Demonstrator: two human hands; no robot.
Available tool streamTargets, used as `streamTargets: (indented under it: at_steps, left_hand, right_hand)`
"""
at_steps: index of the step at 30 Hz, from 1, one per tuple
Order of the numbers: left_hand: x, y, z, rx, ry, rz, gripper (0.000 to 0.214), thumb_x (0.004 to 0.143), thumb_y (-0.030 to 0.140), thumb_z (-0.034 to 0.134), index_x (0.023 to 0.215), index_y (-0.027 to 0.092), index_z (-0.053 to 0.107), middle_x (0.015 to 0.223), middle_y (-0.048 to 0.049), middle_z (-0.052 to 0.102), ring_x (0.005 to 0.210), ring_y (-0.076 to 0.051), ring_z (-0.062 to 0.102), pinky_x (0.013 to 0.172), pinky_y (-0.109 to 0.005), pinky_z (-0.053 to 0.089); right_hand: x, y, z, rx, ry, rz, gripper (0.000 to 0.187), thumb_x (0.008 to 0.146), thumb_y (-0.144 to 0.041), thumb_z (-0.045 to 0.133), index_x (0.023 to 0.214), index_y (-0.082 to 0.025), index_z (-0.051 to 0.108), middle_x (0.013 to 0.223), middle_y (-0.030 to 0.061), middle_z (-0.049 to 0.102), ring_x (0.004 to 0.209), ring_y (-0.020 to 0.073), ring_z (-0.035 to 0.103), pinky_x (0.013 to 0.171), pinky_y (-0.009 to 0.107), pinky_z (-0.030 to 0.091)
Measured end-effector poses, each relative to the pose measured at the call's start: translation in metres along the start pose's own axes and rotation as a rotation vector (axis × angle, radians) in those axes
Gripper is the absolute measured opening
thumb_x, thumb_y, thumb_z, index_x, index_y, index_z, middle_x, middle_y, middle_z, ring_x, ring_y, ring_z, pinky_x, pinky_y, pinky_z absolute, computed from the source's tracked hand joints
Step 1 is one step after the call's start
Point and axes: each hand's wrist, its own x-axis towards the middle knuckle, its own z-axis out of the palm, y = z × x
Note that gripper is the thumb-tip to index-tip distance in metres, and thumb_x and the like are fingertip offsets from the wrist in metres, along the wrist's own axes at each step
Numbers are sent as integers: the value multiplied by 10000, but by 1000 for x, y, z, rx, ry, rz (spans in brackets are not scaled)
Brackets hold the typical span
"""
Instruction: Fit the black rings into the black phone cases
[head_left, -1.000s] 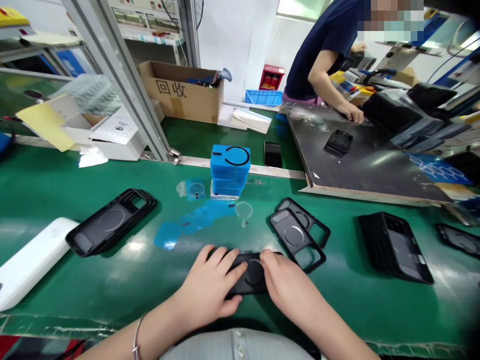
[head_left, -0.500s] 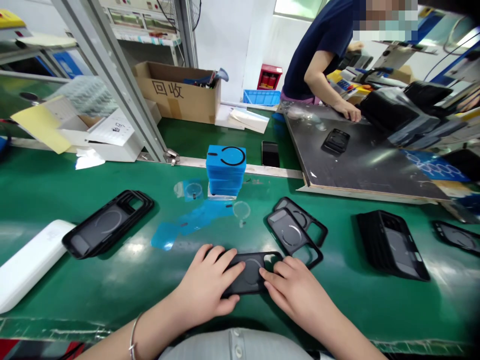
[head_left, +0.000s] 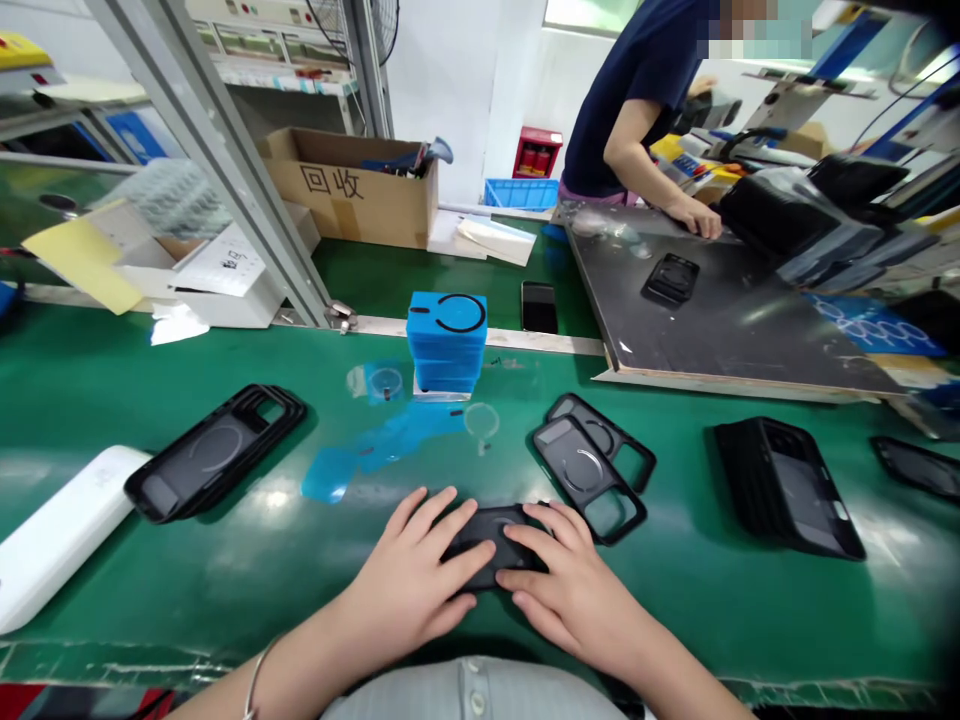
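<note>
A black phone case [head_left: 480, 548] lies flat on the green table in front of me, its ring and camera end partly covered by my fingers. My left hand [head_left: 427, 565] holds the left part of the case, fingers spread over its back and thumb by the near edge. From the other side my right hand [head_left: 559, 575] presses on the ring area and camera end with outstretched fingers. Just beyond the right hand, a phone case with a bright ring [head_left: 581, 470] rests on another black case [head_left: 637, 465]. A stack of blue film sheets [head_left: 448, 345] stands farther back.
Stacked cases lie at left [head_left: 217, 450] and at right [head_left: 787, 490]. A white oblong object [head_left: 67, 540] is at the left edge. Blue film pieces [head_left: 397, 440] stick to the table. Behind are a metal post [head_left: 217, 160], a cardboard box [head_left: 352, 200] and a co-worker's hand [head_left: 697, 217].
My right fingers, bunched at the ring's right side before, are now spread across the ring and camera end. My left hand has stayed almost in place. The case has barely moved.
</note>
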Motion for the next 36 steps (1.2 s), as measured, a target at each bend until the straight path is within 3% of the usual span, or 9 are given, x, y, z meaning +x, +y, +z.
streamTargets:
  at_steps: [7,10,15,20,22,25,27,30,36]
  left_hand:
    - [-1,3,1,-1,-35,30,276,908,453,618,1149,336,686,1395,-62,595,1236,-292,549,1038,-475,380]
    - [1,4,1,-4,-56,18,274,899,454,624,1138,338,692,1401,-59,590,1228,-299,552,1033,-484,377]
    - [3,1,-3,-91,-57,-11,322,853,457,662,1158,361,692,1402,-48,592,1253,-328,528,1037,-522,375]
    - [24,-30,-49,-123,251,-133,346,891,286,571,1228,281,649,1223,-71,687,1298,-315,484,1082,-528,355]
    - [47,-49,-78,-81,426,-239,305,910,245,538,1188,262,663,1143,-60,712,1229,-284,541,1071,-476,391]
    - [90,-82,-117,-81,551,-460,386,889,348,545,1238,227,654,1207,-67,693,1153,-289,588,1050,-462,416]
    - [117,-102,-133,-306,429,-627,490,849,436,573,1276,206,637,1269,-81,669,1082,-281,625,976,-421,471]
    - [142,-126,-140,-529,237,-695,459,771,510,655,1096,193,725,1116,-77,739,983,-269,669,868,-355,511]
    - [155,-143,-142,-527,212,-650,361,751,535,664,765,175,682,712,-29,686,648,-175,617,567,-256,448]
  right_hand:
    - [-2,-1,1,33,-20,31,229,898,-248,622,1076,-343,731,1235,38,655,1266,314,488,1061,617,388]
    - [-6,13,-7,-8,73,42,273,911,-248,593,1152,-328,695,1266,60,637,1292,310,473,1042,574,410]
    - [-17,49,-18,-332,260,445,541,866,-398,645,1365,-221,534,1404,173,528,1326,413,416,1019,647,371]
    - [-22,61,-18,-426,180,614,736,781,-394,685,1441,-217,413,1234,139,644,1192,425,513,1035,770,251]
    - [-21,57,-23,-360,219,593,740,799,-363,655,1464,-217,365,1233,135,639,1185,398,534,1062,754,249]
    - [-16,44,-33,-160,141,448,813,798,-335,654,1515,-226,288,1394,165,544,1316,389,474,1050,619,409]
    - [-8,32,-37,-36,-14,313,860,755,-302,688,1521,-254,299,1467,150,490,1380,382,421,1023,545,478]
    - [6,17,-35,27,-169,161,855,711,-239,697,1500,-267,368,1451,121,525,1383,376,427,1078,597,429]
    - [16,17,-18,21,-182,90,879,678,-169,694,1496,-308,403,1446,78,553,1343,366,481,1079,622,432]
